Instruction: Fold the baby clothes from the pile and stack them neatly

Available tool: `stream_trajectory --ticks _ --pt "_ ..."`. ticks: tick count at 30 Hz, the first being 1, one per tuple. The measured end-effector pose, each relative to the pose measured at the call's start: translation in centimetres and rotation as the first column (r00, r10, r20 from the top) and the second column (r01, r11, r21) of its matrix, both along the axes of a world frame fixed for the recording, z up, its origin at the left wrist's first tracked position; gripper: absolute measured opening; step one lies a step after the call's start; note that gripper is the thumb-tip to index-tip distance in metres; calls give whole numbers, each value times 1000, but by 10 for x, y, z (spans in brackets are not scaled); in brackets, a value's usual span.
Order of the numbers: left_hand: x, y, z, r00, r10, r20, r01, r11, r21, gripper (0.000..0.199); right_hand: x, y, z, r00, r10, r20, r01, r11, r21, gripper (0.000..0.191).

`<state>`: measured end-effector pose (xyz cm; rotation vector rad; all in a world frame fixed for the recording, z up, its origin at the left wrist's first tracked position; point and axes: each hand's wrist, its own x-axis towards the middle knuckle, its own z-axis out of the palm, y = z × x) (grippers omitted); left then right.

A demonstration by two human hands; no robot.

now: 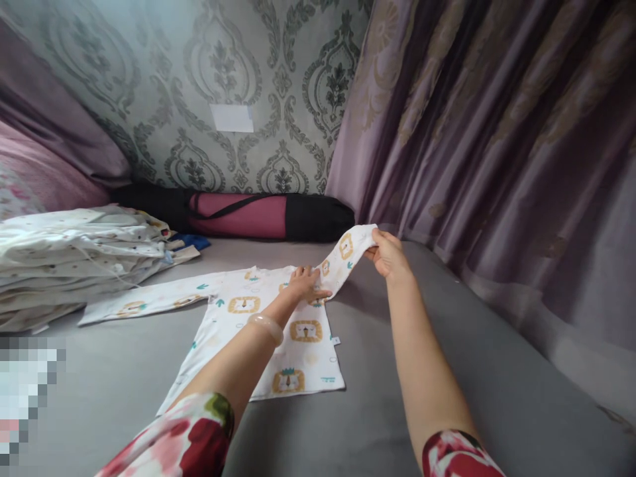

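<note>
Lion-print shirt [244,324] lies on gray sheet [377,371], one sleeve [342,255] lifted | right hand [388,253]: grip pinched on the cuff [368,233] | left hand [304,283]: grip spread, resting on the shirt near that sleeve, grabbing nothing | good way: press softly, hold the sleeve straight, don't tug the shirt crooked

Shirt [311,358], clothes [74,248], bag [243,217] on bed [370,397]

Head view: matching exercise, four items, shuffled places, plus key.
1. left hand
2. right hand
3. long black-and-maroon fabric bag
4. pale ring-shaped bangle

A. along the grey patterned wall
B. holding up one sleeve of the white lion-print cloth shirt
C. around the left forearm
D. spread on the shirt's shoulder

Pairs: 1-D, 2-B, 3-A, 4-C
</note>
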<state>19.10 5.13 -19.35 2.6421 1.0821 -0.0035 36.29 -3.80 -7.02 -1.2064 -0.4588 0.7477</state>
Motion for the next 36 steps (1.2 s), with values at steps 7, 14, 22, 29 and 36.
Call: stream_trajectory --ticks 7,14,22,29,36 --pt "5 6 22 999 0 -48 -1 1000 -26 105 -32 13 -1 996 82 33 -82 997 9 14" --pt "15 11 25 991 37 -132 -44 998 -51 115 -47 15 -1 995 98 19 -98 995 -9 15" --pt "-12 -1 18 986 34 161 -35 999 7 90 -46 10 -2 999 17 45 -13 996 -87 11" --pt "-86 3 8 564 549 617 -168 808 -565 48 -69 21 -4 989 32 142 -22 997 -70 7" --pt "-139 8 -5 122 836 535 45 534 -845 28 -129 52 -21 821 25 571 85 983 -166 13"
